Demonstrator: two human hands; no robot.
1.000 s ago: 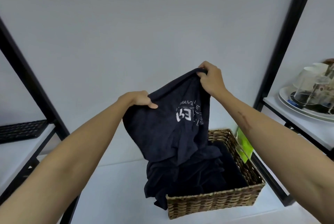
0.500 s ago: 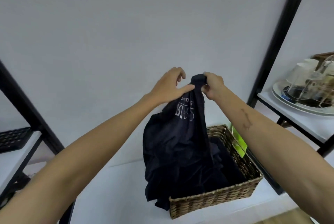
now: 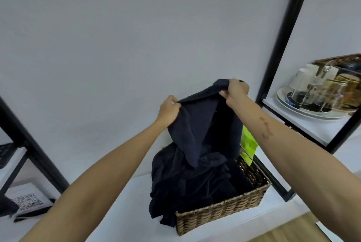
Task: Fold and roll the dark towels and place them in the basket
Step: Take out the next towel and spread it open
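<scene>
Both hands, left hand (image 3: 169,109) and right hand (image 3: 235,91), pinch the dark navy cloth towel (image 3: 197,124) above the woven wicker basket (image 3: 224,213) (unfolding step); next, spread it flat for folding.

Even, soft, bright light; faint shadows. Wide-angle bending at edges, frame posts (image 3: 281,32) at 2 o'clock bowed. Slight blur overall.

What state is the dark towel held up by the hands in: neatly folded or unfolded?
Unfolded: the dark navy towel hangs loose and crumpled from both hands, trailing into the woven wicker basket.
</scene>
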